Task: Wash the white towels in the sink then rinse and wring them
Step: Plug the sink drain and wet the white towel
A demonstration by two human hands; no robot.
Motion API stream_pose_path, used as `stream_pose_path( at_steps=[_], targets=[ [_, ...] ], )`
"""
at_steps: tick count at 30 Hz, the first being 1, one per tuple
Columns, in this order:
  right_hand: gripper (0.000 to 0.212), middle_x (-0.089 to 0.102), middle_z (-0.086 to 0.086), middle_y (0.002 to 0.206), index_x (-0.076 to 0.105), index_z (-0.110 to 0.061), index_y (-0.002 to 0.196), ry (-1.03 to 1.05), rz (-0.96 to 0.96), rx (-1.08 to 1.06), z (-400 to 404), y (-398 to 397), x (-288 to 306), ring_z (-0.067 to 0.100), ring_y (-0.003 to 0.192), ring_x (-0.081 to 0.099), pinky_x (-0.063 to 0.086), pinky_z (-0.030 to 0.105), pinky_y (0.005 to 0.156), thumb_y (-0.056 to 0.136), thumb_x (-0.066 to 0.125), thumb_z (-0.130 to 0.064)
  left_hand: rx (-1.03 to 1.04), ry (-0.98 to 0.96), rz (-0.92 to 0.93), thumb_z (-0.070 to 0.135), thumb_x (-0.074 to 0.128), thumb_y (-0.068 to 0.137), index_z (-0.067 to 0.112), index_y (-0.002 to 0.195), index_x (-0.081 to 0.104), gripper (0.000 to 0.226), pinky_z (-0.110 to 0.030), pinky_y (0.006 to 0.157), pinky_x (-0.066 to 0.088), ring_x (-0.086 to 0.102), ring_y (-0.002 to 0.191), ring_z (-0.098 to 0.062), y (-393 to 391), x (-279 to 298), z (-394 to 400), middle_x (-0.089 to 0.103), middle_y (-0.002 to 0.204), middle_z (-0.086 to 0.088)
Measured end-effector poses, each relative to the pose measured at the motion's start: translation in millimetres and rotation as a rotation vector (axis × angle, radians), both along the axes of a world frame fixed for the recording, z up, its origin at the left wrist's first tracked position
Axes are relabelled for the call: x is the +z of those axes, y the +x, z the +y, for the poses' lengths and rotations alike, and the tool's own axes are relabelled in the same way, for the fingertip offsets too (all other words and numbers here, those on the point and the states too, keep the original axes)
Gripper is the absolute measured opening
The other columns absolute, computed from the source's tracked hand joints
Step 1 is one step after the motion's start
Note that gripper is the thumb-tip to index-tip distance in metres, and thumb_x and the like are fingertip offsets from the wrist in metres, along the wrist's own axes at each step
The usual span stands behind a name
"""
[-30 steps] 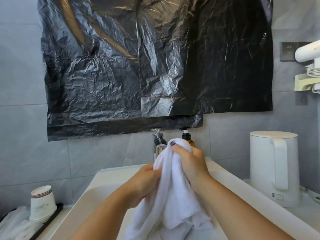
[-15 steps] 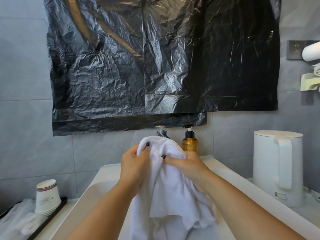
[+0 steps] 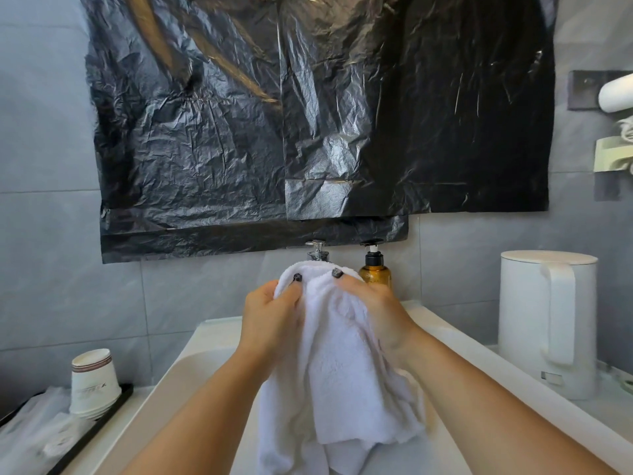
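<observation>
Mid-wash: left hand [image 3: 270, 317] and right hand [image 3: 373, 310] gripping bunched white terry towel [image 3: 339, 371] above white sink [image 3: 212, 341]; rinsing, wringing apparently pending.

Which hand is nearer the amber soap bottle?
Right. The right hand grips the towel just below the amber soap bottle; the left hand holds the towel's far side.

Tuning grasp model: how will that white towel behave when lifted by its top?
Likely floppy: the white towel drapes in loose folds below the left hand and right hand. Probably bunches easily, since both hands gather its top. Whether it is wet and heavy cannot be told.
</observation>
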State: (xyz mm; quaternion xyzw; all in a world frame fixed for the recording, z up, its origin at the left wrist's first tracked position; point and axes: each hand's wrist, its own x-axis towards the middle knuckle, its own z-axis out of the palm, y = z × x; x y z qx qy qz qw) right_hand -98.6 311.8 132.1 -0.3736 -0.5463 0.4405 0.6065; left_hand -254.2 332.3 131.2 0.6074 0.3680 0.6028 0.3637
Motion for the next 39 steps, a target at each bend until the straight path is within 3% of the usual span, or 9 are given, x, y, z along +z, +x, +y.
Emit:
stream_pose_path(
  at_steps=[4,8,13,14,17,22,26,30,39],
  targets=[
    [0.009,0.07,0.013,0.081,0.07,-0.004,0.084,0.031,0.046,0.069,-3.7,6.0,5.9,0.022,0.076,0.066,0.051,0.032,0.074,0.083,0.072,-0.013,0.04,0.027,-0.063,0.014,0.066,0.084,0.012,0.075,0.06,0.011,-0.025,0.056,0.039,0.048,0.061,-0.013,-2.3,3.5,-2.8,0.054,0.065,0.003],
    [0.029,0.063,0.005,0.078,0.06,-0.016,0.082,0.23,-0.019,-0.218,-4.7,6.9,6.0,0.015,0.07,0.056,0.046,0.027,0.064,0.06,0.079,-0.013,-0.062,0.039,0.135,0.014,0.071,0.079,0.015,0.084,0.069,0.005,-0.028,0.065,0.048,0.06,0.07,-0.012,0.2,3.4,-11.2,0.07,0.079,-0.004],
    [0.014,0.06,0.006,0.085,0.058,-0.017,0.089,0.247,-0.288,-0.369,5.5,12.1,2.4,0.014,0.072,0.053,0.044,0.021,0.061,0.084,0.066,-0.007,-0.281,-0.2,0.515,0.014,0.06,0.085,0.012,0.103,0.073,0.022,-0.043,0.087,0.056,0.071,0.095,-0.028,-0.5,-13.0,-6.3,0.075,0.102,-0.012],
    [0.002,0.062,0.01,0.086,0.06,-0.014,0.09,0.183,-0.432,-0.323,9.3,10.8,-2.8,0.017,0.075,0.054,0.043,0.028,0.065,0.089,0.06,-0.014,-0.228,-0.207,0.509,0.012,0.057,0.089,0.008,0.1,0.073,0.019,-0.039,0.08,0.057,0.072,0.088,-0.027,-2.7,-13.9,-3.0,0.075,0.098,-0.012],
    [0.025,0.055,0.016,0.073,0.057,-0.009,0.075,0.022,-0.725,-0.219,11.0,-0.2,-16.4,0.02,0.069,0.045,0.031,0.033,0.063,0.096,0.047,-0.019,-0.125,-0.297,0.291,0.016,0.062,0.08,0.002,0.092,0.074,0.022,-0.034,0.069,0.05,0.065,0.075,-0.024,-10.9,-8.0,7.2,0.073,0.088,-0.016],
    [0.056,0.026,-0.006,0.047,0.032,-0.023,0.041,0.036,-0.626,-0.313,4.5,-18.3,-17.1,0.013,0.049,0.025,0.019,0.03,0.051,0.088,0.062,-0.032,-0.21,-0.462,0.048,0.024,0.06,0.053,-0.003,0.104,0.069,0.059,-0.044,0.081,0.049,0.067,0.088,-0.041,-13.7,-3.5,19.1,0.069,0.103,-0.03],
    [0.047,0.045,-0.008,0.054,0.053,-0.012,0.057,0.157,-0.556,-0.381,-8.1,-16.6,-15.5,0.012,0.052,0.039,0.032,0.032,0.053,0.079,0.069,-0.049,-0.172,-0.509,-0.122,0.021,0.055,0.073,0.005,0.086,0.071,0.026,-0.032,0.07,0.05,0.067,0.074,-0.03,-14.1,-2.8,7.1,0.072,0.082,-0.014],
    [0.013,0.064,-0.004,0.076,0.066,-0.024,0.075,0.489,-0.54,-0.896,4.7,4.1,19.1,0.007,0.067,0.056,0.05,0.035,0.068,0.083,0.071,-0.017,-0.1,-0.549,-0.248,0.032,0.057,0.072,0.008,0.104,0.073,0.042,-0.04,0.083,0.054,0.071,0.093,-0.034,-14.7,-8.3,16.2,0.076,0.097,-0.014],
    [0.013,0.062,0.002,0.098,0.074,-0.017,0.094,0.663,-1.322,-0.731,46.9,-15.1,88.9,0.025,0.09,0.06,0.051,0.041,0.077,0.093,0.063,-0.023,-0.078,-0.577,-0.204,0.027,0.054,0.087,0.011,0.101,0.068,0.025,-0.046,0.095,0.051,0.066,0.099,-0.033,-2.1,-15.2,21.8,0.072,0.103,-0.014]
  ],
)
